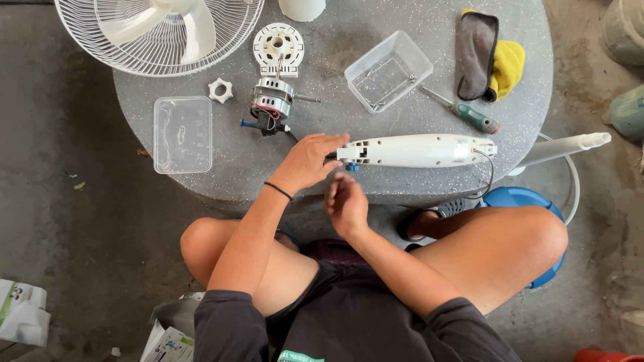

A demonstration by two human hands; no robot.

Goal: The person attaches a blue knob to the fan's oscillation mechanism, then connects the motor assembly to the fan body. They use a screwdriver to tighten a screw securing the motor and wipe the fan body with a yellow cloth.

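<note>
A long white plastic fan housing [419, 150] lies across the near edge of the round grey table [429, 194]. My left hand [310, 161] rests on its left end, fingers spread over it. Just below that end my right hand [345, 201] hovers with fingers curled; whether it pinches anything I cannot tell. A small blue part [351, 167] sticks out under the housing between the two hands. The fan motor [270, 104] with red wires stands a little beyond my left hand.
A white fan grille with blades [157, 30] is at the table's far left. Two transparent plastic boxes [182, 133] [388, 70], a white nut [221, 90], a round white plate [278, 45], a green-handled screwdriver [466, 112] and grey and yellow cloths [486, 57] lie about. A white pole [560, 147] and blue base [520, 200] stand at right.
</note>
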